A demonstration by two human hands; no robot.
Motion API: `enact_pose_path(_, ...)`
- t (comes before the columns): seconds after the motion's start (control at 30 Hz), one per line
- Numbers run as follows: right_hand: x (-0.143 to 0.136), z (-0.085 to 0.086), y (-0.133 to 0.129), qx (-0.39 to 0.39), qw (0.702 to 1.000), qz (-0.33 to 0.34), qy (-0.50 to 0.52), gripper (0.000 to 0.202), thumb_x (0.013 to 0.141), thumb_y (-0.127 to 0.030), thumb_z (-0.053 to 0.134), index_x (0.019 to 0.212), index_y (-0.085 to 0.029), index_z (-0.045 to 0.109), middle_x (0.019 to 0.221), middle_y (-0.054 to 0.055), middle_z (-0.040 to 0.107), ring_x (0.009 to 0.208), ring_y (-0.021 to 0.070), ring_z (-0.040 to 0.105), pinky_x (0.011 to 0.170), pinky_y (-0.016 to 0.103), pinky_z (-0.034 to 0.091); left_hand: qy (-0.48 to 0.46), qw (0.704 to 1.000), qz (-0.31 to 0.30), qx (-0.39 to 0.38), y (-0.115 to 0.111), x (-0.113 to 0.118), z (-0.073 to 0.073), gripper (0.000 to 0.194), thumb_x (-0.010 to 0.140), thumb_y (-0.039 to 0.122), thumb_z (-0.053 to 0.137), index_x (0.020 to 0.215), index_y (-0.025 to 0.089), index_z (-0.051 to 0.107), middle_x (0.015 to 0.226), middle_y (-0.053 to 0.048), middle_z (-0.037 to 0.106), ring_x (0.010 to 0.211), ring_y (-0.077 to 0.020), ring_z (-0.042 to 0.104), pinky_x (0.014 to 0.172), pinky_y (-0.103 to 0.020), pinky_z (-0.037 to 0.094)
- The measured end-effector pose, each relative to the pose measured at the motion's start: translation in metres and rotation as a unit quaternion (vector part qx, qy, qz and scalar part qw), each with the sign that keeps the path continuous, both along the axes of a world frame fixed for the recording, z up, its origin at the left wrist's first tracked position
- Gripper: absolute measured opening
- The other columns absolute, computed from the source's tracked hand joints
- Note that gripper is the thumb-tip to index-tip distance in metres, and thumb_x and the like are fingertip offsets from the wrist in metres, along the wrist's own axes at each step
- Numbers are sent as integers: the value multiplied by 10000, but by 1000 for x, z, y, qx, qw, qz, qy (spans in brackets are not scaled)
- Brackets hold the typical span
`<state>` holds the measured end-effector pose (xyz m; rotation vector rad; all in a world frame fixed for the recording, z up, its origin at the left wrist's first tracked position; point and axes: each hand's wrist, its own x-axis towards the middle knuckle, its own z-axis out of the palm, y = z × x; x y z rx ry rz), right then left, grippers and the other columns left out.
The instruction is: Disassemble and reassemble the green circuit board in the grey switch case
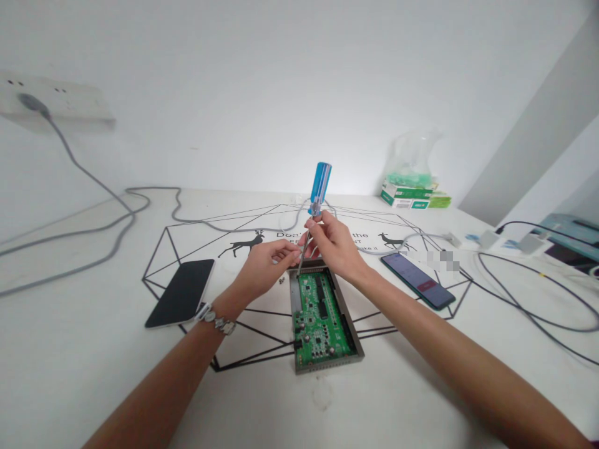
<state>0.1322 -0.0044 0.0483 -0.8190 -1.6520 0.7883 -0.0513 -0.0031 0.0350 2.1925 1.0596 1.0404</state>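
A screwdriver with a clear blue handle [321, 182] stands nearly upright, leaning a little to the right. The fingers of my right hand [333, 242] close round its metal shaft just under the handle. Its tip points down to the far left corner of a green circuit board [316, 312], which lies in a shallow grey metal case [327, 368]. Left of the shaft, my left hand [266, 265] has its fingertips pinched together close to the shaft; what is between them is too small to tell. Several small screws [281, 280] lie on the table beside the case.
A dark-screened tablet [182, 293] lies at left, a lit phone [418, 280] at right. Grey cable [116, 249] runs from a wall socket [56, 96] across the table [93, 368]. Green-and-white boxes [407, 193] stand against the wall; chargers [505, 242] and black cable lie far right.
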Motion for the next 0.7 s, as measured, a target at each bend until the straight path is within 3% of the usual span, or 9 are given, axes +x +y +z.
enact_pose_path(0.2,4,-7,-4,-9,998,-39,42,338,905,-567,590,997,-245,538,674,-43,660,424,105,561,417,219,447,137,989,54,28,11,-14,-9,220,852,355,593,794,180,713,701,-32,722,654,-183,651,626,-274,476)
enact_pose_path(0.4,18,-27,-26,-70,990,-52,113,386,860,-518,667,1108,-242,558,662,-56,634,408,101,534,382,216,413,234,966,109,33,13,-17,-19,208,795,328,611,698,183,725,696,-67,703,662,-213,637,613,-297,443)
enact_pose_path(0.57,27,-37,-48,-113,967,-82,212,341,841,-483,692,1016,-253,511,700,-48,658,444,103,559,384,209,439,264,952,152,40,6,-10,-25,180,776,305,633,678,189,730,705,-88,703,677,-241,644,600,-305,422)
enact_pose_path(0.7,22,-42,-55,-184,938,-83,282,443,732,-425,793,969,-253,461,725,-44,672,505,119,600,372,192,440,300,937,175,39,6,-8,-31,188,794,312,612,717,184,725,786,-108,713,718,-252,657,606,-304,415)
